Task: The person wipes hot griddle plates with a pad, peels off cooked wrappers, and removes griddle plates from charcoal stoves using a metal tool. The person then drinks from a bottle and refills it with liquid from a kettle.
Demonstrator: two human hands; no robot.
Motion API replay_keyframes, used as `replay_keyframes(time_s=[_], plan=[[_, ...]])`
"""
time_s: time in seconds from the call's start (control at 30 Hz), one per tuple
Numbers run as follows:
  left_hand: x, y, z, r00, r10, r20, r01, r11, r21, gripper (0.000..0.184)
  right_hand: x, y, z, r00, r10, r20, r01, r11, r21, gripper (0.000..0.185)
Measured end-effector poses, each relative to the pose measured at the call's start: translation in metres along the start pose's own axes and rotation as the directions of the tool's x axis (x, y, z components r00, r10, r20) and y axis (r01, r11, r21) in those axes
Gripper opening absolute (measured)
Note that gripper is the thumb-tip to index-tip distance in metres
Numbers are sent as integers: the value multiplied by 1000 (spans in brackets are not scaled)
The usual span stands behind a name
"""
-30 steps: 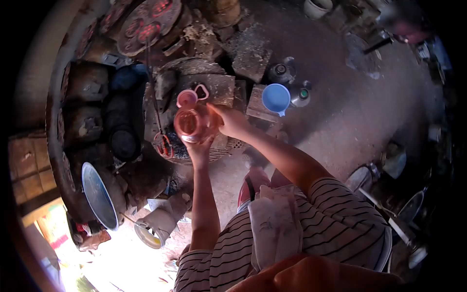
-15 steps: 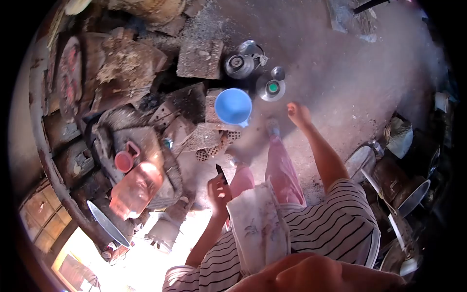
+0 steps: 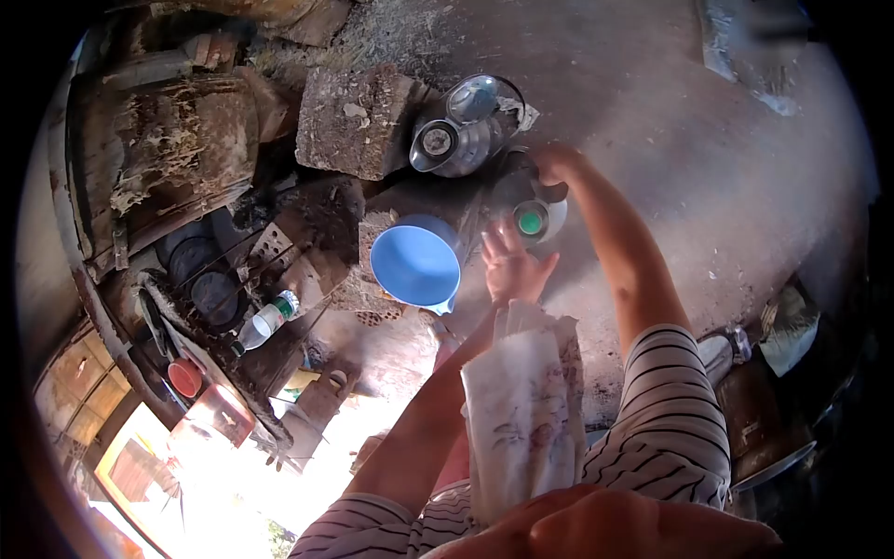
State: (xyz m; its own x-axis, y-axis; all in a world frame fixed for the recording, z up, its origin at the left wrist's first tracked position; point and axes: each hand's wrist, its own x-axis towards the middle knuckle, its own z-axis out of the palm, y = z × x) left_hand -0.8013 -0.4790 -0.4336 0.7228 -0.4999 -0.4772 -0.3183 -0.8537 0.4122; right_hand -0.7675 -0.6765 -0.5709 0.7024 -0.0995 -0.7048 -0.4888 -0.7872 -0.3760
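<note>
A metal thermos flask (image 3: 556, 224) with a green stopper (image 3: 531, 222) stands on the floor, tilted slightly in my view. My right hand (image 3: 557, 168) is closed at its top, around the lid or handle; the fingers partly hide which. My left hand (image 3: 512, 272) reaches to the flask's near side, fingers spread and holding nothing; whether the fingertips touch it I cannot tell. Left of the flask is a blue plastic basin (image 3: 414, 263) with a small spout. A second metal flask (image 3: 456, 147), its lid swung up, stands beyond the basin.
Stone or brick blocks (image 3: 349, 121) and a worn wooden board (image 3: 186, 140) lie at the left. A plastic bottle (image 3: 265, 321) and a red cup (image 3: 184, 377) are at lower left. A large pot (image 3: 759, 419) stands at the right. A cloth (image 3: 521, 419) hangs at my chest.
Both hands have moved forward to the green-stoppered flask, and my right hand has closed on its top. The dark flat thing in my left hand is no longer visible; that hand has opened. My view moved closer.
</note>
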Motion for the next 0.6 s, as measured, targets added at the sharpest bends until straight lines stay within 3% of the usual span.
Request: replay_keyframes(time_s=[0.13, 0.23, 0.33, 0.43, 0.5, 0.6], plan=[[22, -10, 30, 999, 27, 17, -29, 997, 78, 94, 39, 15, 15, 961, 12, 277, -14, 1000, 3, 32], [32, -16, 45, 998, 43, -42, -44, 999, -16, 89, 50, 7, 4, 846, 126, 518, 22, 962, -271, 30], [40, -17, 50, 996, 67, -62, -69, 997, -24, 78, 48, 14, 3, 871, 31, 490, 78, 976, -201, 29], [35, -20, 45, 991, 16, 133, -14, 1000, -20, 74, 26, 24, 10, 871, -77, 484, 181, 968, -171, 28], [24, -28, 53, 986, 79, 146, -79, 997, -3, 74, -10, 28, 7, 894, -38, 446, 61, 997, -37, 30], [1, -24, 43, 966, 120, 231, -127, 992, 17, 74, -53, 45, 23, 916, -121, 383, 65, 986, 155, 35]])
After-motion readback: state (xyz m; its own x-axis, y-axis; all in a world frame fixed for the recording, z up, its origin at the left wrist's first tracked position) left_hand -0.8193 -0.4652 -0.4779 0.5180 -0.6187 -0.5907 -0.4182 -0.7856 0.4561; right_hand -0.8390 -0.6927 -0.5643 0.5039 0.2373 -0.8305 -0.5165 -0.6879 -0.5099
